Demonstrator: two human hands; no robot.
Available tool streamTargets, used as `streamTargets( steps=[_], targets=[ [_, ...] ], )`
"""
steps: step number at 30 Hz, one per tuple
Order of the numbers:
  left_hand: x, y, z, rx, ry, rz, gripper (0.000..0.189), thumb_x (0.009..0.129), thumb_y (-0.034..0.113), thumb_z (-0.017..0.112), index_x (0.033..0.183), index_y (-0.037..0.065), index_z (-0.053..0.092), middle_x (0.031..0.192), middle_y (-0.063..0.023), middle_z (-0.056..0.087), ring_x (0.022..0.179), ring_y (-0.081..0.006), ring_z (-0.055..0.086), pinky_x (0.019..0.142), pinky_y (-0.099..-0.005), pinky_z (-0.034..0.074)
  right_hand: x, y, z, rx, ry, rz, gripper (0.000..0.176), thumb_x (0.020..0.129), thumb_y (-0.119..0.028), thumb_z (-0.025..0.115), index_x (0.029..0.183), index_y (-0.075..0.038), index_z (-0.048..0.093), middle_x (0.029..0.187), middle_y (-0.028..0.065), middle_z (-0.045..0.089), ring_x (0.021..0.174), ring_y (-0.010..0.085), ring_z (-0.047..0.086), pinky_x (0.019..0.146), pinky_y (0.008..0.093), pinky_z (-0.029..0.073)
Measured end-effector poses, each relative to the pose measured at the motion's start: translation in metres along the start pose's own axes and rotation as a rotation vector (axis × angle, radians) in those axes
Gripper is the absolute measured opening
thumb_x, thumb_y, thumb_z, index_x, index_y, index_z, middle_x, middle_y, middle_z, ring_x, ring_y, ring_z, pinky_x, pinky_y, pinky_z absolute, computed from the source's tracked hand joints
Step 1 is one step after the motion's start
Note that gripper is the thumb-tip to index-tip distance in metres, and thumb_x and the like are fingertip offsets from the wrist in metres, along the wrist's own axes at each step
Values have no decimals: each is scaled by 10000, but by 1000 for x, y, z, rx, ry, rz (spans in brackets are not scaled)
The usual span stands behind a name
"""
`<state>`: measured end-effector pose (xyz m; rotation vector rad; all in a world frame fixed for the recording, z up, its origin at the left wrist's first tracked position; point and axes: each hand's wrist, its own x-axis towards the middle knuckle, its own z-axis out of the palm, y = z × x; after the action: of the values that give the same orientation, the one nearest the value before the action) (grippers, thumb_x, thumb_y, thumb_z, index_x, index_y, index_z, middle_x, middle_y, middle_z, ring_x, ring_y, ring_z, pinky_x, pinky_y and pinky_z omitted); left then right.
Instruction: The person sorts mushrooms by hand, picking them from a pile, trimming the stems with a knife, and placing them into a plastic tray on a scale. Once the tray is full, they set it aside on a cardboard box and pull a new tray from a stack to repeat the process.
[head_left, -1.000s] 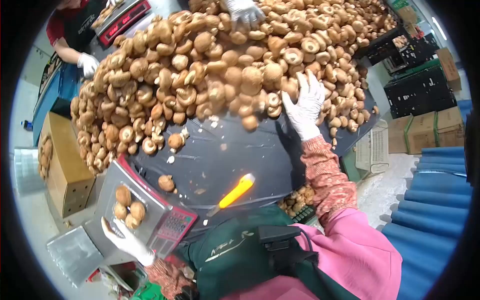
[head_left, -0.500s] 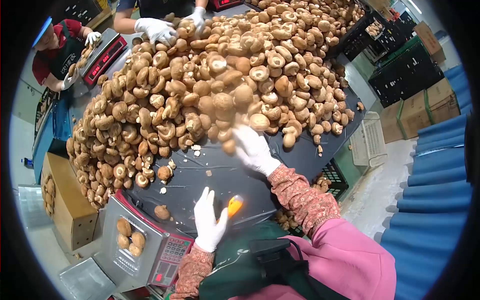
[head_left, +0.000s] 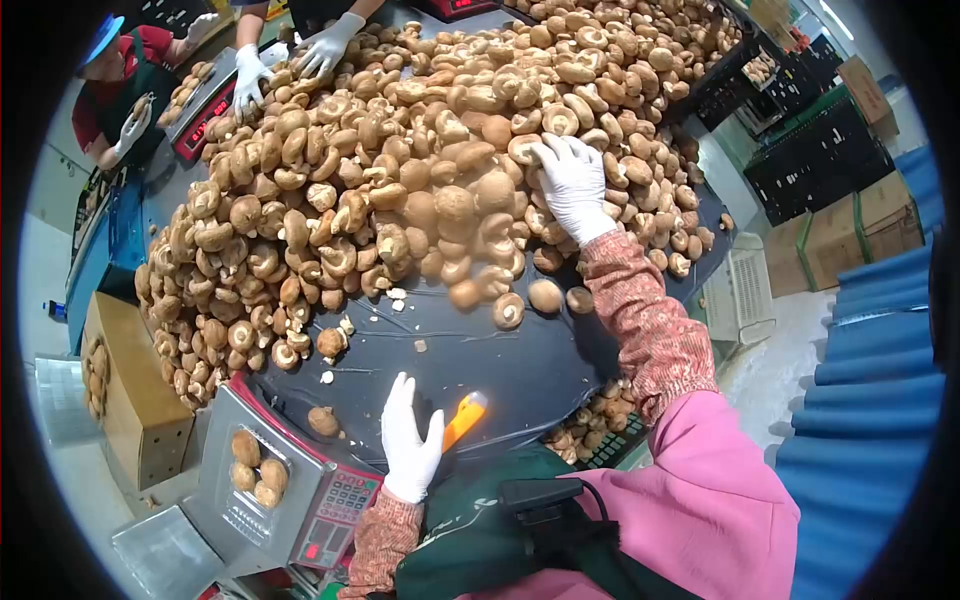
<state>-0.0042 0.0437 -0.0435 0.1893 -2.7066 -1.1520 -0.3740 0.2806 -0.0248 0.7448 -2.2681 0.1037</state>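
Note:
A big heap of brown mushrooms (head_left: 390,180) covers the far part of the dark table (head_left: 400,350). My right hand (head_left: 575,185), in a white glove, reaches onto the heap, its fingertips on a pale mushroom (head_left: 525,149); its fingers are bent around the edge. Near the front edge my left hand (head_left: 411,440), gloved too, has its fingers up and thumb apart, holding nothing. Just right of it lies an orange-handled tool (head_left: 464,418). A few mushrooms (head_left: 545,296) sit at the heap's near edge. Four-sided scale (head_left: 290,480) bears several mushrooms (head_left: 258,468) at the left.
Across the heap, a co-worker's gloved hands (head_left: 330,45) touch mushrooms. Another person (head_left: 120,90) stands by a second scale (head_left: 205,120). Cardboard boxes (head_left: 140,400), black crates (head_left: 820,160), a pale basket (head_left: 745,290) and a blue curtain (head_left: 870,380) surround the table.
My right hand has moved up and right onto the heap. Several mushrooms have shifted at the near edge. My left hand has barely moved. The co-worker's hands have spread apart.

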Motion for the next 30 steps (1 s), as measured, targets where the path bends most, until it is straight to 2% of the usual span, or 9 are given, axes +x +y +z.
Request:
streamTargets(
  steps=[3, 7, 10, 13, 19, 21, 24, 26, 30],
  targets=[
    [4, 2, -5, -5, 16, -4, 604, 844, 83, 710, 1393, -26, 483, 1442, -242, 488, 1286, -386, 515, 1073, -444, 419, 8, -5, -13, 234, -66, 148, 263, 839, -181, 693, 1096, -131, 668, 1054, 75, 662, 1027, 286, 612, 879, 410, 470],
    [20, 6, -12, -83, 40, -19, 585, 860, 90, 701, 1394, -18, 486, 1423, -238, 506, 1286, -385, 523, 1089, -434, 419, -5, -12, -34, 1435, -235, 872, 333, 951, -277, 690, 1141, -4, 669, 1034, 53, 694, 900, 104, 624, 765, 297, 528],
    [40, 10, -12, -223, 2, -68, 611, 850, 51, 708, 1413, -5, 476, 1408, -210, 521, 1250, -324, 554, 1054, -402, 453, -9, -24, -56, 1870, -245, 911, 361, 946, -298, 693, 1171, -16, 671, 1045, 35, 694, 923, 97, 630, 722, 261, 510],
    [68, 38, -15, -438, -21, -132, 637, 842, 12, 713, 1430, 16, 468, 1438, -167, 506, 1218, -252, 576, 1039, -361, 465, -9, -38, -90, 1754, -516, 897, 359, 983, -284, 626, 1216, -12, 647, 1130, 32, 681, 1054, 132, 620, 942, 296, 479],
    [103, 69, -8, -329, 63, 149, 645, 810, 28, 770, 1395, 16, 499, 1345, -125, 533, 1215, -236, 566, 1037, -347, 462, -16, -96, -137, 1399, -888, 198, 213, 918, -187, 655, 1054, -24, 666, 937, 58, 668, 859, 136, 618, 794, 297, 509],
    [102, 63, -8, -400, 106, 77, 613, 785, 59, 786, 1347, 8, 547, 1285, -152, 586, 1170, -262, 595, 1011, -354, 475, 12, -79, -144, 1401, -1016, 250, 267, 935, -233, 646, 1126, -49, 675, 1022, 92, 684, 1000, 177, 630, 908, 332, 497],
    [88, 55, -13, -665, 94, -147, 613, 811, 39, 764, 1373, 16, 520, 1295, -113, 575, 1167, -223, 590, 1020, -342, 471, 15, -35, -61, 505, -117, 268, 346, 798, -212, 689, 1094, -35, 668, 997, 169, 659, 950, 312, 623, 837, 421, 513],
    [82, 60, -22, -922, 84, -301, 623, 823, 32, 755, 1391, 17, 499, 1299, -99, 564, 1175, -200, 580, 1023, -340, 470, 23, 7, -24, 101, -121, 227, 523, 778, -285, 733, 1240, -89, 582, 1110, 130, 583, 1026, 284, 553, 861, 419, 441],
    [69, 50, -33, -1093, 65, -377, 643, 852, 57, 720, 1427, 5, 438, 1293, -121, 556, 1139, -199, 590, 998, -342, 479, 28, 28, -4, 183, -90, 199, 455, 796, -269, 742, 1198, -92, 625, 1054, 103, 615, 965, 287, 597, 838, 420, 479]
  ],
)
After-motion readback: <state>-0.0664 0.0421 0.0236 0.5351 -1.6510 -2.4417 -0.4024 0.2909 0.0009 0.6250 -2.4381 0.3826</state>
